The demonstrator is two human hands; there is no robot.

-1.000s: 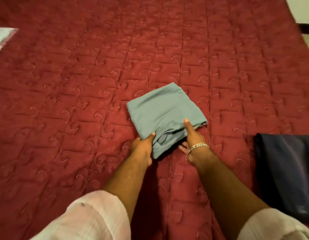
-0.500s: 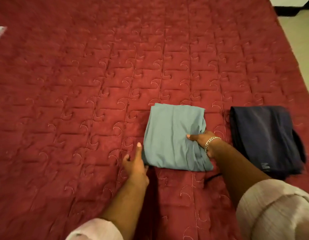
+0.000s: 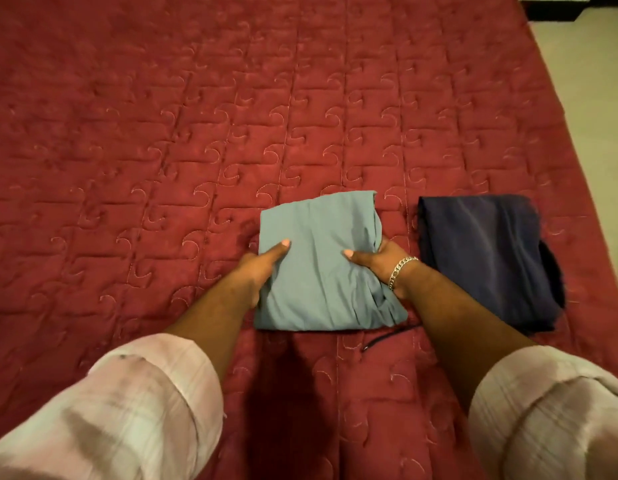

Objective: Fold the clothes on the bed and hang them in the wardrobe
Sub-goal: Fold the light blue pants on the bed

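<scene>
Red quilted bedspread (image 3: 196, 133) covers the bed and fills nearly the whole view, with pale floor (image 3: 591, 98) past its far right corner. Just right of the grey-green folded garment (image 3: 321, 265), apart from it, lies a navy folded garment (image 3: 484, 258). The left hand (image 3: 262, 268) clasps the grey-green garment's left edge, thumb on top; the right hand (image 3: 380, 261), with a bracelet (image 3: 401, 271) at the wrist, clasps its right edge likewise. A thin dark cord (image 3: 387, 337) lies just below that garment. Folding looks finished; the next move probably calls for lifting the bundle level, or stacking it with the navy one.
</scene>
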